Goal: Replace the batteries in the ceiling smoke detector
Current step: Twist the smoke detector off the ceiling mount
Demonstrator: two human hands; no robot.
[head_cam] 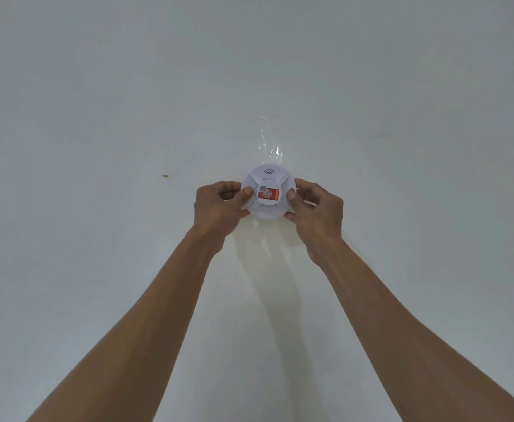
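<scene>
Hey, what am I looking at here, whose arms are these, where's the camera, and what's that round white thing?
One picture, from a camera worn on a person's head, tilted up at a pale ceiling. The two bare arms are that person's own. The round white thing is a smoke detector against the ceiling, with a red sticker on its face. The left hand and right hand grip its opposite edges with the fingers. Clear tape is stuck on the ceiling just beyond it, and a small yellow mark sits off to the left.

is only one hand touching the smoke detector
No, both hands grip it: the left hand holds the left edge of the smoke detector and the right hand holds its right edge.
</scene>
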